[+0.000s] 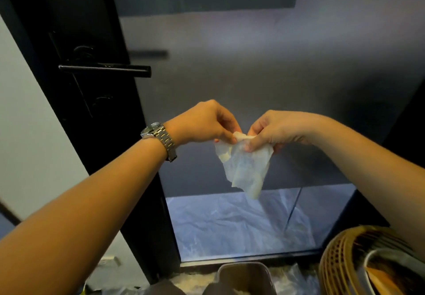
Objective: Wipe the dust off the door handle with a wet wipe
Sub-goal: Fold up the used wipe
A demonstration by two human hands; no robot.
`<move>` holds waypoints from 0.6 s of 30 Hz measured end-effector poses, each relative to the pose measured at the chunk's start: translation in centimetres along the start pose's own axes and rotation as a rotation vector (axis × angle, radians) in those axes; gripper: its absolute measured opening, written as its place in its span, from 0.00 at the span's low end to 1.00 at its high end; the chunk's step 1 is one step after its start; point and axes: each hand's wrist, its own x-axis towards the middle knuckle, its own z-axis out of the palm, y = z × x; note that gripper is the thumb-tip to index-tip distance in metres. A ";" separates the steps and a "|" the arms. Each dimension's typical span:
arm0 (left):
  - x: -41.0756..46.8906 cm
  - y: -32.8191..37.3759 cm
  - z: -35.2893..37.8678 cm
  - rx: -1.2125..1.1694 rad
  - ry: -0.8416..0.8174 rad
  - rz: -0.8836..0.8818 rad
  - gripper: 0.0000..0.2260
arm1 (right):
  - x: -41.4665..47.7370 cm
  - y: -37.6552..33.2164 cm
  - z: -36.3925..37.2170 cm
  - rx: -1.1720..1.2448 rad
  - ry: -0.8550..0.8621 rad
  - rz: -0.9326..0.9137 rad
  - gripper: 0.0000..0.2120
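Both hands pinch the wet wipe [245, 166] at its top edge, left hand [202, 122] and right hand [278, 129] close together, below-right of the black door handle [104, 69], not touching it.

**Two hands on the wipe, handle waiting up left**

Both arms are out in front of the door, and the left hand [202, 122] and right hand [276, 129] meet at mid-frame, each pinching the top edge of the wet wipe [246, 168]. The sheet hangs crumpled and half unfolded below the fingers, pale against the frosted glass panel [264, 69]. A metal wristwatch [161, 139] sits on the left wrist. Up and to the left, well apart from both hands, the black door handle [105, 69] juts level from the dark door frame [103, 145]. Low in the picture, a grey container [243, 271] shows at the bottom edge, and a woven basket [338, 258] sits in the right corner.
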 end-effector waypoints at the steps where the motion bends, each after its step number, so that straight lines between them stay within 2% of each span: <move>1: 0.3 -0.2 1.1 -0.010 -0.024 -0.009 0.05 | 0.1 1.0 0.5 -0.001 -0.015 0.021 0.04; 7: 0.7 -1.8 7.2 -0.047 -0.148 -0.075 0.05 | 0.8 5.9 4.5 0.003 -0.101 0.138 0.06; 10: 0.6 -2.9 10.0 -0.066 -0.193 -0.107 0.05 | 1.1 7.9 6.5 -0.025 -0.139 0.186 0.03; 18: 0.3 -5.1 16.3 -0.083 -0.259 -0.210 0.06 | 2.4 11.6 11.1 -0.098 -0.206 0.240 0.11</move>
